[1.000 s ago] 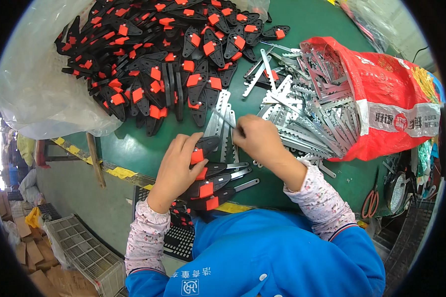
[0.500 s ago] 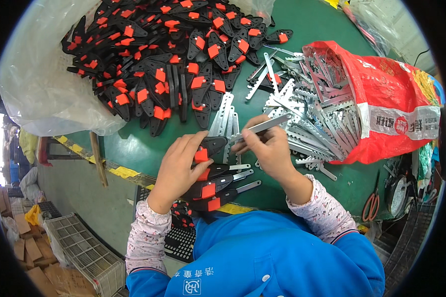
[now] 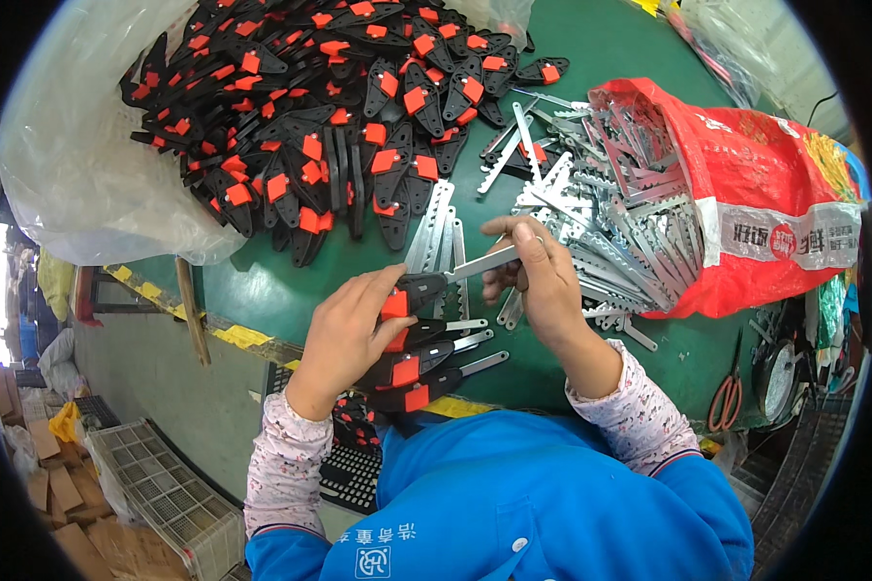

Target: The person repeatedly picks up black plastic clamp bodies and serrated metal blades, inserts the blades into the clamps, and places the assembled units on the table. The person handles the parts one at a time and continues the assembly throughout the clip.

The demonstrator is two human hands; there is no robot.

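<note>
Head view, watched from my remote station. Far left, I log a clear plastic bag (image 3: 87, 160) in the upper part and a pale slatted crate (image 3: 155, 479) below it. From upper left to upper middle lies a heap of black parts with red blocks (image 3: 281, 184). Just left of centre, the left hand (image 3: 347, 324) is closed over a black piece (image 3: 422, 289); three similar pieces (image 3: 434, 354) lie below, strips projecting rightward. At centre, the right hand (image 3: 541, 276) pinches a metal strip (image 3: 482, 263) between thumb and fingers, its left end at the black piece's tip (I cannot tell whether it has entered). Right of centre, loose toothed strips (image 3: 639, 247) spill from a red sack (image 3: 780, 194); red-handled scissors (image 3: 724, 404) lie lower right.
</note>
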